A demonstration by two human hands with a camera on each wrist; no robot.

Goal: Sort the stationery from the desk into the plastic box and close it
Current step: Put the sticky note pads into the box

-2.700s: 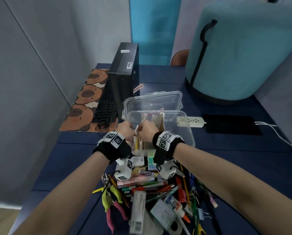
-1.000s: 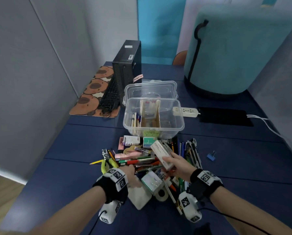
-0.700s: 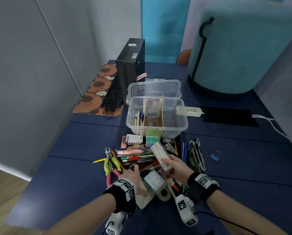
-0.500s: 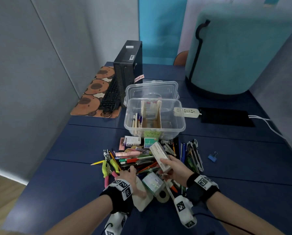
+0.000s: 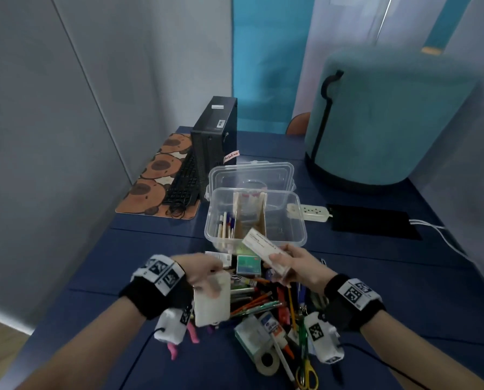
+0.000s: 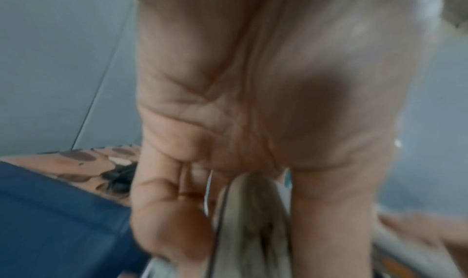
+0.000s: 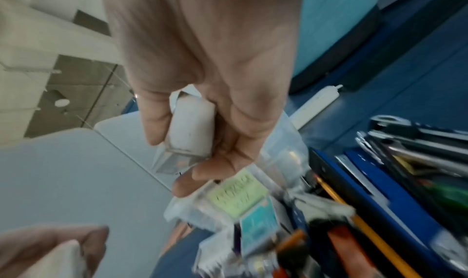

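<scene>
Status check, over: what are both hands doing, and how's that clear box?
Left hand holds a white pad. Right hand grips a long white packet. Box open, lid behind it. Pile remains.

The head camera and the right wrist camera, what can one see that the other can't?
Only the head view shows the left hand gripping a flat white pack, the box lid, the keyboard and the yellow scissors.

Only the right wrist view shows the white box's end face, seen from under the curled fingers.

Both show the right hand holding the long white box, the clear plastic box and the power strip.
</scene>
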